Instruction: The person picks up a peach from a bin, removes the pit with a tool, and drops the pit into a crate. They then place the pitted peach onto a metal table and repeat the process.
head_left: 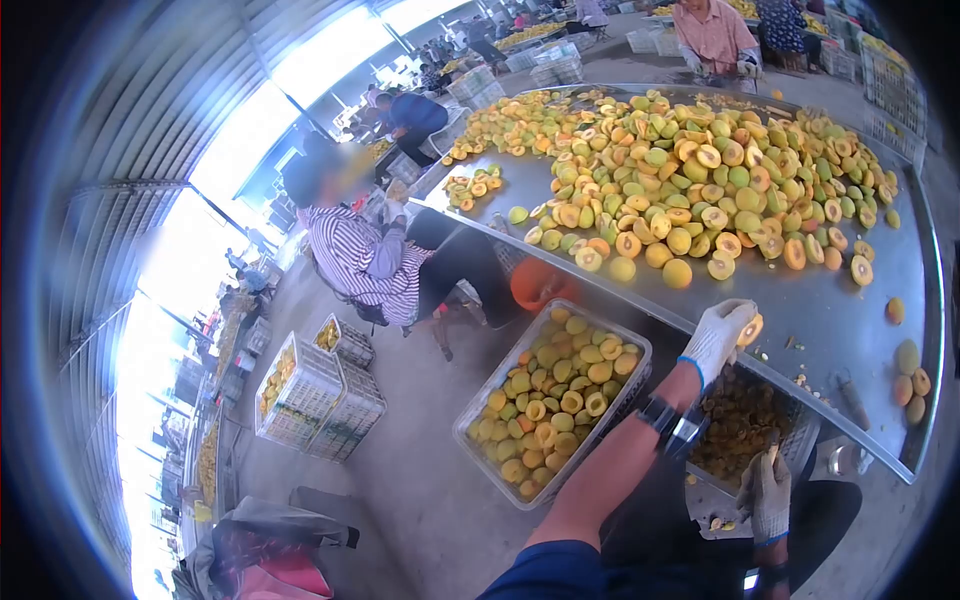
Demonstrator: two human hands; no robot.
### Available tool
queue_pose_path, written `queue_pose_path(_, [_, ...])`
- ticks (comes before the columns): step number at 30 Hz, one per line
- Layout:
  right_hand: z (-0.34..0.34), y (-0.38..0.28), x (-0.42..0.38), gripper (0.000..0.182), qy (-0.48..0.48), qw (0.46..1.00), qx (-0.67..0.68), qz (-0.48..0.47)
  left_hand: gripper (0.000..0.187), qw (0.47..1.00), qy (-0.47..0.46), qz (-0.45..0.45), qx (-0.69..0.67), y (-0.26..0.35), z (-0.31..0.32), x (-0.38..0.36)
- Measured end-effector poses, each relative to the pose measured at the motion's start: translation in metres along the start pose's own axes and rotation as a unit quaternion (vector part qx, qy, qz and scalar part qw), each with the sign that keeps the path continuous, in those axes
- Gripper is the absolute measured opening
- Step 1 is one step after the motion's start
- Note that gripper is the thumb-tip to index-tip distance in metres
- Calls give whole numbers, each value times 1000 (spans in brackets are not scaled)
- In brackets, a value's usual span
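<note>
My left hand (720, 338), in a white knit glove, reaches over the near edge of the metal table (690, 300). Its fingers are closed on a peach half (752, 330), whose cut face shows. Lower down, my gloved right hand (768, 498) is beside a crate of brown scraps (745, 425). The fingers there are curled, and what they grip, if anything, is hard to make out. A big heap of yellow-green halved peaches (700, 170) covers the far part of the table. A tool with a dark handle (853, 402) lies near the right corner.
A white crate of peach halves (550, 400) stands on the floor left of my arm, near an orange bucket (537, 283). A person in a striped shirt (365, 260) sits at the table's left. Stacked crates (320, 400) stand further left; another person (715, 40) works across the table.
</note>
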State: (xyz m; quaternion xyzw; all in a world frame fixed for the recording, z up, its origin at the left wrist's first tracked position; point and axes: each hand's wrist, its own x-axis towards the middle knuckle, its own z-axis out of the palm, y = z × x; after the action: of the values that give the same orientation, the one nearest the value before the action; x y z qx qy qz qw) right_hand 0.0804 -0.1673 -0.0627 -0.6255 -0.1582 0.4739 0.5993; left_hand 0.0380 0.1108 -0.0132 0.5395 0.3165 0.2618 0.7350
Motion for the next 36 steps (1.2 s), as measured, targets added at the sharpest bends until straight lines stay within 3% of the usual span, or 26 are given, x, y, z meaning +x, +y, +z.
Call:
queue_pose_path(5, [21,-33,-21,27,-11,997,-43,-58,52,991,-17,-44,-128,4,12,-85])
queue_pose_path(7, [29,-42,-28,24,-40,992,-82,-90,52,949,46,-101,-295,-11,25,-101])
queue_pose_path(8, [31,-45,-32,24,-40,991,-83,-93,51,939,9,-99,-330,-21,24,-107])
queue_pose_path(11, [36,-49,-39,21,-54,986,-125,-92,50,902,26,-93,-421,-32,40,-130])
queue_pose_path(12, [37,-46,-39,25,-54,977,-155,-137,49,886,0,-106,-451,-31,42,-140])
queue_pose_path(13, [38,-45,-39,31,-54,965,-185,-181,49,886,0,-106,-451,-28,45,-146])
queue_pose_path(16, [47,-68,-52,37,-70,967,-206,-132,52,879,9,-88,-468,-32,47,-158])
queue_pose_path(18, [50,-54,-45,37,-30,954,-203,-218,56,889,32,-58,-453,-28,45,-165])
queue_pose_path(23, [50,-69,-55,52,-55,935,-290,-196,61,903,69,-36,-422,-27,41,-175])
queue_pose_path(28, [54,-76,-58,52,-62,929,-327,-160,57,909,87,-18,-407,-31,36,-175])
queue_pose_path(36, [57,-71,-50,53,-58,927,-324,-181,56,912,131,4,-388,-32,43,-179])
